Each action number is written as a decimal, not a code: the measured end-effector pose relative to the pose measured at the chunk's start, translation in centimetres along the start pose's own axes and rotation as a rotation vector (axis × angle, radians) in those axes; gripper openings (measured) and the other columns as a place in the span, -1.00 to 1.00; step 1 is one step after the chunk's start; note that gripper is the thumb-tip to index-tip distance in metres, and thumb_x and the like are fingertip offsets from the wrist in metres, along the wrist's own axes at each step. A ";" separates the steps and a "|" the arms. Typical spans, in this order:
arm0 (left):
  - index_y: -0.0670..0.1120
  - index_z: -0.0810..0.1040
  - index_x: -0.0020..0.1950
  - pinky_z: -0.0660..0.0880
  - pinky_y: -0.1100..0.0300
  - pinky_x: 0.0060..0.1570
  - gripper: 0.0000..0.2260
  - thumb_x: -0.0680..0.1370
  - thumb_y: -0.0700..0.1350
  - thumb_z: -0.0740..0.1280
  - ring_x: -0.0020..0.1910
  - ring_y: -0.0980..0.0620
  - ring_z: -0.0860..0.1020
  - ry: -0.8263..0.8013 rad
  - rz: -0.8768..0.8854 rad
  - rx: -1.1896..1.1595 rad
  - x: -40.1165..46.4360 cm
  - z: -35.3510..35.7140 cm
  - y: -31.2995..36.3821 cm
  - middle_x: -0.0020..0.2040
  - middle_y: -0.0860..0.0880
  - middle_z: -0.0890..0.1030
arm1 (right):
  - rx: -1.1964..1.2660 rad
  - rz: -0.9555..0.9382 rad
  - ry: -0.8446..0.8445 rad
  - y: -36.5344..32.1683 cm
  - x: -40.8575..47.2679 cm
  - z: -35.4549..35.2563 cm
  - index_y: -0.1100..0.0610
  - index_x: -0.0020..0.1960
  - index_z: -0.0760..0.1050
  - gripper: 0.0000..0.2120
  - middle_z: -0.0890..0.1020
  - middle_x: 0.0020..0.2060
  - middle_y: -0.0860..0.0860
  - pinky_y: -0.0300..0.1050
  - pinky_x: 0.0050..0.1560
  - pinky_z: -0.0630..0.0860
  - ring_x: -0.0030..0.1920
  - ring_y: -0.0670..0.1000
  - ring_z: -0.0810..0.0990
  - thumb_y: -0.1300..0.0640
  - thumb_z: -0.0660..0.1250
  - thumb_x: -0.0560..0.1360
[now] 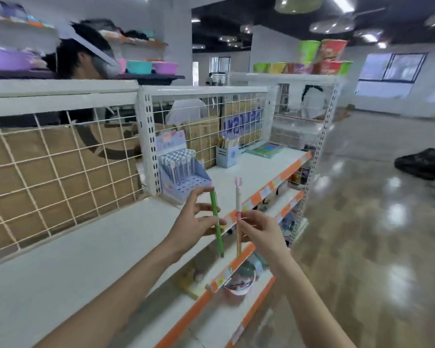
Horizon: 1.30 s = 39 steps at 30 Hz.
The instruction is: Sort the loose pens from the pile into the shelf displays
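Observation:
My left hand [195, 222] holds a green pen [217, 222] upright in front of the white shelf [86, 247]. Beside it, my right hand [259, 231] grips a white pen with a pink claw-shaped top [238, 197], also upright. Behind the hands, a light blue pen display box [183, 169] stands on the shelf, its rear rows filled with white-topped pens and its front holes bare. Farther right on the shelf is a small blue holder [227, 154] with several pens in it. No pile of loose pens is in view.
A wire grid backs the shelf, with cardboard boxes [60, 167] behind it. Another person wearing a headset [86, 56] stands behind the shelving. Lower shelves with orange price strips [236, 267] hold small goods. A glossy floor [374, 234] stretches to the right.

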<state>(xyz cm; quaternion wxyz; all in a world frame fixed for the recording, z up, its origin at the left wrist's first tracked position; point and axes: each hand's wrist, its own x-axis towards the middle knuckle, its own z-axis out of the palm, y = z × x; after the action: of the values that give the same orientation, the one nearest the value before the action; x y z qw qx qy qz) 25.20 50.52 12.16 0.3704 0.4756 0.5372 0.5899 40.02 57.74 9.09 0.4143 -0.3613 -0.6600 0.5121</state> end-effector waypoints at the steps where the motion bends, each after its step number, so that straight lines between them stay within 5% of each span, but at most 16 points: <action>1: 0.11 0.38 0.17 0.59 -0.03 -0.02 -0.58 0.49 -0.37 0.31 -0.15 -0.13 0.65 0.001 -0.009 -0.004 0.9 1.3 -0.1 0.04 -0.21 0.49 | -0.025 0.007 0.011 0.1 0.5 -1.4 0.22 0.01 0.58 -0.88 0.65 -0.23 0.14 -0.18 -0.25 0.59 -0.25 0.02 0.60 0.20 0.33 0.52; 7: 0.04 0.38 0.20 0.61 0.13 -0.09 -0.68 0.55 -0.29 0.28 -0.17 -0.05 0.66 0.007 -0.007 0.016 4.8 5.7 -2.0 0.01 -0.25 0.55 | -0.081 0.022 0.011 0.8 3.0 -5.8 0.16 -0.01 0.57 -0.91 0.64 -0.22 0.08 -0.24 -0.27 0.56 -0.27 -0.02 0.59 0.21 0.31 0.53; 12: 0.01 0.43 0.15 0.57 -0.03 -0.05 -0.69 0.52 -0.32 0.32 -0.19 -0.05 0.67 0.054 -0.015 -0.001 8.3 6.9 -3.4 -0.03 -0.24 0.61 | -0.060 0.038 0.012 2.3 5.9 -7.0 0.13 -0.02 0.58 -0.92 0.66 -0.22 0.07 -0.22 -0.25 0.57 -0.25 -0.01 0.61 0.20 0.32 0.52; 19: -0.05 0.44 0.16 0.61 0.18 -0.15 -0.69 0.52 -0.38 0.29 -0.24 -0.02 0.66 0.181 -0.034 -0.074 15.3 5.9 -6.1 -0.09 -0.20 0.61 | -0.080 0.066 -0.039 4.9 13.5 -6.9 0.16 0.01 0.56 -0.90 0.67 -0.18 0.08 -0.17 -0.17 0.59 -0.15 0.01 0.64 0.24 0.33 0.50; 29: -0.09 0.40 0.23 0.60 0.09 -0.06 -0.70 0.55 -0.34 0.26 -0.19 -0.05 0.66 0.337 -0.059 -0.147 29.6 6.4 -9.0 -0.05 -0.22 0.61 | -0.078 0.083 -0.081 7.6 28.0 -9.3 0.08 -0.17 0.50 -0.83 0.64 -0.34 0.01 -0.14 -0.21 0.54 -0.34 -0.15 0.58 0.34 0.33 0.46; 34: -0.08 0.41 0.22 0.61 0.18 -0.13 -0.70 0.54 -0.35 0.26 -0.23 0.00 0.66 0.362 -0.092 -0.148 33.5 8.6 -10.2 -0.07 -0.19 0.62 | -0.033 0.102 -0.096 9.3 32.4 -10.8 0.14 -0.10 0.47 -0.93 0.66 -0.25 0.14 -0.12 -0.21 0.53 -0.27 0.00 0.59 0.29 0.31 0.50; 39: -0.08 0.42 0.23 0.61 0.18 -0.14 -0.69 0.54 -0.33 0.28 -0.20 -0.06 0.66 0.454 -0.103 -0.157 37.5 10.2 -11.3 -0.08 -0.17 0.63 | 0.017 0.076 -0.136 10.9 37.4 -12.0 0.07 0.00 0.45 -0.82 0.63 -0.29 0.10 -0.11 -0.20 0.55 -0.23 0.04 0.59 0.32 0.29 0.49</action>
<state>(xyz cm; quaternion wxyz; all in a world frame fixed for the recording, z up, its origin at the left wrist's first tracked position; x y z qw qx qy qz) 23.93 90.59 6.86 0.3055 0.2726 0.5830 0.7018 36.78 98.27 6.61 0.3520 -0.3469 -0.6679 0.5565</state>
